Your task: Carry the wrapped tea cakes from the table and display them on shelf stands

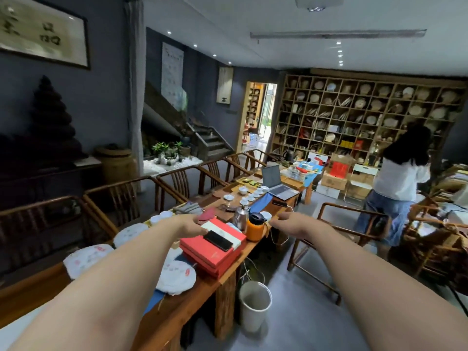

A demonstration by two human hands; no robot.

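At the near end of a long wooden table [192, 304] in a tea shop, a person stretches both bare arms forward. The left hand [193, 224] reaches over a stack of red boxes [215, 252] on which a black phone [218, 240] lies; its fingers look loosely extended and hold nothing. The right hand [283, 220] hangs in the air beyond the table's right edge, near an orange bottle [254, 228], fingers loosely curled, also empty.

Four wrapped tea cakes sit on the table, untouched: one [176, 276] just left of the red boxes, another [87, 258] toward the table's left edge, a third [130, 233] farther along that side, and a fourth that shows only as a sliver behind the left arm. The display shelving [354, 115], a wall of wooden cubbies already holding many round cakes, stands well across the room, where a second person [398, 183] in a white top is facing it.

The task appears to be at its pick-up stage, with no cake in hand. The next move likely calls for lowering the hands back toward the nearest cake, taking it by its rim without tearing the paper wrap, then walking past the chairs [336, 239] to the shelving.
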